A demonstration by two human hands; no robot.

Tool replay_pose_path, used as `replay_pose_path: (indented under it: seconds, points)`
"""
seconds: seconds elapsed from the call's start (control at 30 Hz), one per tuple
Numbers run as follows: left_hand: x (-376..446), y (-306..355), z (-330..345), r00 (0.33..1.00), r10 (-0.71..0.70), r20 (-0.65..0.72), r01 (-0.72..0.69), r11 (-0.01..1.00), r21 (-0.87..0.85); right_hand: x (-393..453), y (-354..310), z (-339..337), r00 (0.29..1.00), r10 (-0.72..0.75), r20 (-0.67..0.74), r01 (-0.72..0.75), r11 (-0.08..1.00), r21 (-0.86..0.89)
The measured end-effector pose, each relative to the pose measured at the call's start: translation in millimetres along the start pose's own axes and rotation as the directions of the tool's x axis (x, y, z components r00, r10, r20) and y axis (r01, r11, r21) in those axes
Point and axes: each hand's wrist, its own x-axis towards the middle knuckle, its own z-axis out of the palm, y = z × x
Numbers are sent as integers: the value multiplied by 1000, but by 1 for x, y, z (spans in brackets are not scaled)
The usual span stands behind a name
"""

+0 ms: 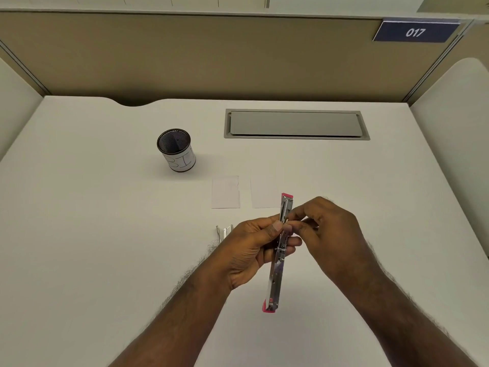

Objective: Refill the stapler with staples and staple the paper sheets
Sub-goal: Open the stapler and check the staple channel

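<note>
Two bare forearms reach in from 6 o'clock over a white desk (79,234). L hand (254,250) grips a pink-ended stapler (277,263) opened out flat, thumb pressed on its metal channel, fingers curled behind. R hand (328,234) at 3 o'clock of it, fingertips pinched together at the channel; can't tell if they hold staples. Loose staple strips (225,231) lie at 9 o'clock, just beside L hand. Two small paper sheets (225,192) lie flat toward 12, side by side, apart. Farther, at 10 o'clock, a mesh cup (176,149) w/ white label. Gray cable hatch (295,124) near back edge; partition sign (415,32) reads 017
</note>
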Motion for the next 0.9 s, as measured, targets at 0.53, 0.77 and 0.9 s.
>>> replay_pose_path:
  seconds: [0.53,0.77,0.9]
  points:
    - [-3,1,-3,998,12,-57,-15,998,-65,-17,-5,-7,980,-163,113,170,984,-49]
    - [-3,2,-2,999,-40,-16,39,997,-73,-15,-2,-7,999,-52,11,52,998,22]
    - [0,2,0,998,-56,-41,52,995,-83,-12,-3,-8,998,-65,9,65,998,18]
